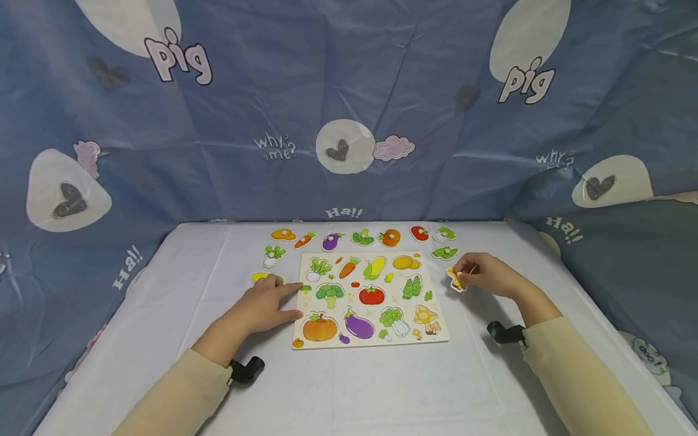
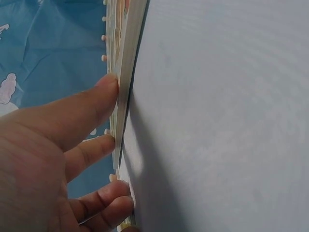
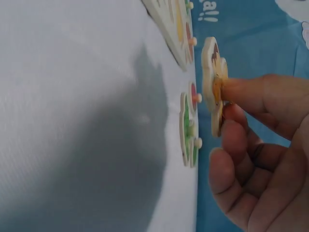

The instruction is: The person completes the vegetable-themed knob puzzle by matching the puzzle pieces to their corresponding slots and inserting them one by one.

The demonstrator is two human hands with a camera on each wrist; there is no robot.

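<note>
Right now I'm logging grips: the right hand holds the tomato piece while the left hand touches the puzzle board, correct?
Tomato is wrong: the head view shows the right hand holding the mushroom piece, while the left hand touches the puzzle board.

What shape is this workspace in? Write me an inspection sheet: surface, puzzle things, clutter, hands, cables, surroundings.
Surface: flat white cloth-covered table, faintly creased, shadows near both arms.
Puzzle things: white rectangular wooden-looking board printed with colourful vegetables; flat painted vegetable-shaped pieces with small knobs, loose beyond and beside it; yellow-and-brown mushroom-shaped piece, raised off the table.
Clutter: nothing seen.
Hands: left hand, thumb and index finger touching the board's left side; right hand pinches the mushroom-shaped piece right of the board; small black device at each wrist.
Cables: nothing seen.
Surroundings: blue sheeting printed with hearts and words, behind and at both sides.
</note>
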